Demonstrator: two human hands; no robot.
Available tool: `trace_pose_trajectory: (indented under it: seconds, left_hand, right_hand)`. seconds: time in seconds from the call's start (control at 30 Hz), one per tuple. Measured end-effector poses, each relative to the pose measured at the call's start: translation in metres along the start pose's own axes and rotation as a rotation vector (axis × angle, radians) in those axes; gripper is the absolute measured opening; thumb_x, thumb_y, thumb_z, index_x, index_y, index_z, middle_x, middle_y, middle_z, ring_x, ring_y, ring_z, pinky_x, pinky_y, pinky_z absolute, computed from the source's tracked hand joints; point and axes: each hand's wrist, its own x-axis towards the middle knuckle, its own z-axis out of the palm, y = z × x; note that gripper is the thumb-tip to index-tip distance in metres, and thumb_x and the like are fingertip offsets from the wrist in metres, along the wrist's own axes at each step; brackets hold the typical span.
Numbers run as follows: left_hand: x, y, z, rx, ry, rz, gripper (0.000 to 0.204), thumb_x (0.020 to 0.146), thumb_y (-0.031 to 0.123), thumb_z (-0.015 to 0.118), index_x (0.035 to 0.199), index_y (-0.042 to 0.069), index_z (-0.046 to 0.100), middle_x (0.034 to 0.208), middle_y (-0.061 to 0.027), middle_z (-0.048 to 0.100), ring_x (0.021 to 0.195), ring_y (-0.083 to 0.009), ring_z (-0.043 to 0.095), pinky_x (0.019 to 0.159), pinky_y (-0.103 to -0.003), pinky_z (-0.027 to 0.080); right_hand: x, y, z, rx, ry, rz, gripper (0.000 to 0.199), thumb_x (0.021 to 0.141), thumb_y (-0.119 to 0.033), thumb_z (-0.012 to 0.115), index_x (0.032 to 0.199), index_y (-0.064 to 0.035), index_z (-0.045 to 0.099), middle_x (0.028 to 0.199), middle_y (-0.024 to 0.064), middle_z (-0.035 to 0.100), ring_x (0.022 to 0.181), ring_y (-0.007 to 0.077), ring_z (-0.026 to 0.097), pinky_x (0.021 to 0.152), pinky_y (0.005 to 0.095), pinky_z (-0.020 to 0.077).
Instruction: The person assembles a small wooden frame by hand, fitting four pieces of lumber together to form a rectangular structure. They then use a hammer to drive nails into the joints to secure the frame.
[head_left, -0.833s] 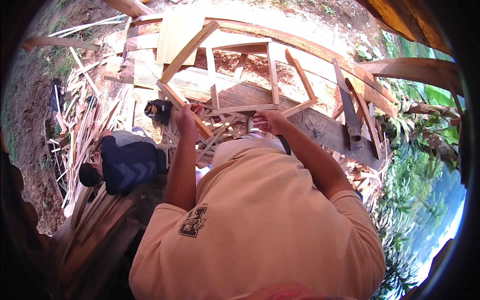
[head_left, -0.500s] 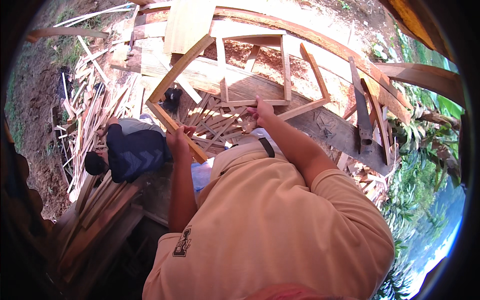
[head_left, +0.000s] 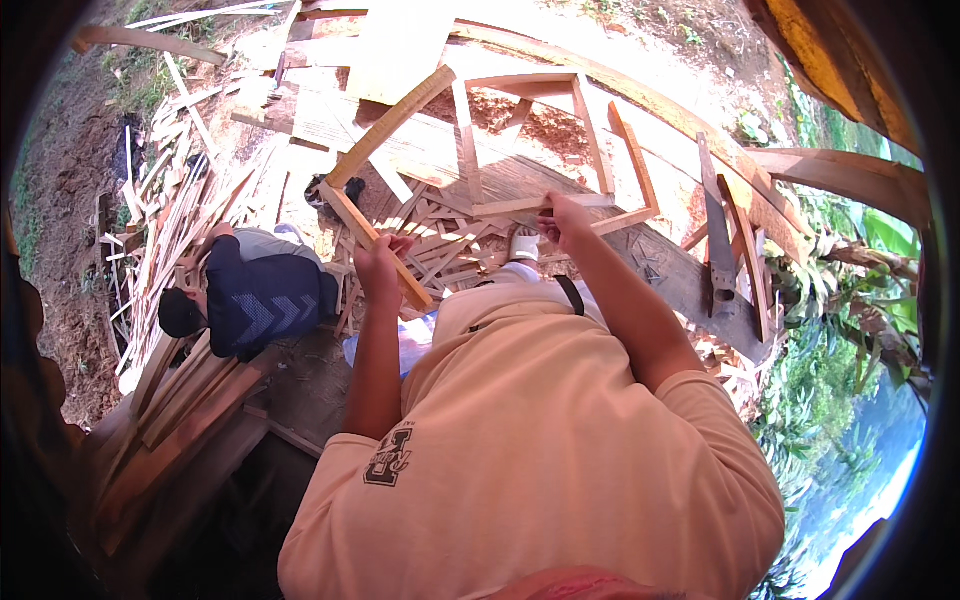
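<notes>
Wooden and probably light yet stiff, the angled piece [head_left: 355, 219] at eleven o'clock suits gripping mid-arm, where the left hand [head_left: 380, 270] clamps; whether the right hand [head_left: 568, 225] pinches the square frame [head_left: 467, 141], I cannot tell.

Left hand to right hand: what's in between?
In the head view, going from the left hand to the right hand: the lower end of a wooden bar, then wood offcuts, then a light-coloured shoe.
</notes>
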Motion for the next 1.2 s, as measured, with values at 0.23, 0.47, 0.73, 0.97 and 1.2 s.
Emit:
trace_pose_trajectory:
  seconds: [0.23,0.47,0.73,0.97,1.2]
  left_hand:
    - [-0.002,0.003,0.012,0.065,-0.024,-0.019,0.018,0.095,0.002,0.053,0.111,-0.005,0.048,0.093,-0.0165,0.065,0.080,-0.0273,0.073,0.079,-0.040,0.065]
    - [-0.020,0.000,-0.013,0.120,-0.006,0.021,0.022,0.094,0.001,0.053,0.115,-0.002,0.044,0.094,-0.0150,0.063,0.080,-0.0263,0.073,0.080,-0.040,0.065]
    - [-0.028,0.013,-0.019,0.078,0.039,0.008,0.019,0.095,0.001,0.053,0.113,-0.003,0.050,0.092,-0.0121,0.061,0.082,-0.0249,0.070,0.089,-0.043,0.064]
    - [-0.015,0.017,-0.022,-0.030,0.111,0.115,0.026,0.094,0.001,0.053,0.118,-0.002,0.044,0.095,-0.0128,0.059,0.079,-0.0242,0.071,0.083,-0.041,0.065]
    - [-0.007,0.039,0.003,-0.113,0.115,0.183,0.027,0.095,-0.002,0.052,0.120,-0.001,0.043,0.095,-0.0136,0.060,0.079,-0.0238,0.070,0.083,-0.042,0.065]
  right_hand:
    - [0.030,0.019,-0.003,0.013,0.015,0.020,0.047,0.097,-0.051,0.062,0.111,-0.0053,0.061,0.087,0.0155,0.074,0.058,0.0215,0.067,0.043,0.0310,0.0400]
    - [-0.016,0.033,0.009,-1.220,0.207,-1.030,0.044,0.088,-0.032,0.072,0.120,-0.0038,0.060,0.113,0.0185,0.067,0.097,0.0352,0.065,0.081,0.0453,0.0514]
    - [0.023,0.035,0.002,-1.550,0.168,-1.451,0.028,0.089,-0.012,0.065,0.116,-0.0159,0.065,0.121,0.0060,0.060,0.121,0.0297,0.057,0.110,0.0553,0.0346]
    - [-0.072,-0.031,0.006,-1.022,0.007,-1.552,0.029,0.095,-0.014,0.067,0.123,-0.0128,0.062,0.114,0.0064,0.067,0.115,0.0246,0.060,0.101,0.0465,0.0351]
    - [-0.172,-0.154,-0.031,-0.241,-0.050,-1.192,0.051,0.087,-0.014,0.082,0.129,-0.0052,0.054,0.107,0.0040,0.061,0.099,0.0150,0.060,0.087,0.0323,0.0493]
